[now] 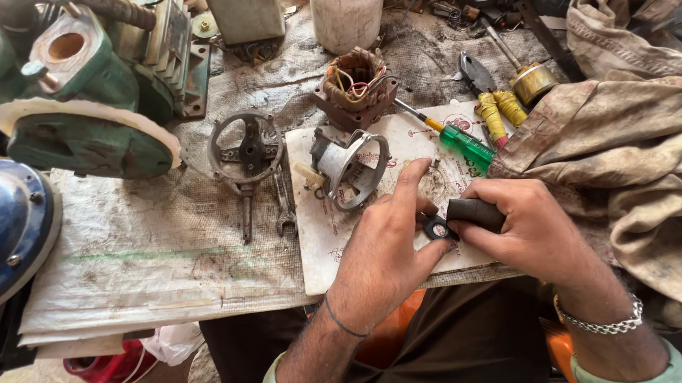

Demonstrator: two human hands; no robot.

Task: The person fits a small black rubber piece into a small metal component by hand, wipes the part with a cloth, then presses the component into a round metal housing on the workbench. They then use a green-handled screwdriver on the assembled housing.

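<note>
My left hand point(387, 240) and my right hand point(521, 228) meet over a worn white board point(320, 240) on the bench. Between the left thumb and fingers I pinch a small black ring-shaped part point(436, 227). A black cylindrical tool handle point(476, 212) sits in my right fist, its tip against that ring. Just beyond the left hand lies a grey metal motor bracket point(349, 167). Farther back stands a stator with copper windings and coloured wires point(357, 88).
A green-handled screwdriver point(456, 139) and yellow-handled pliers point(490, 107) lie at the right. A round metal end cover point(245, 151) and a spanner point(283, 207) rest left of the board. Green pump bodies point(75, 97), a blue dome point(0, 224), a white jar point(346, 14) and dirty cloths point(638, 150) crowd the edges.
</note>
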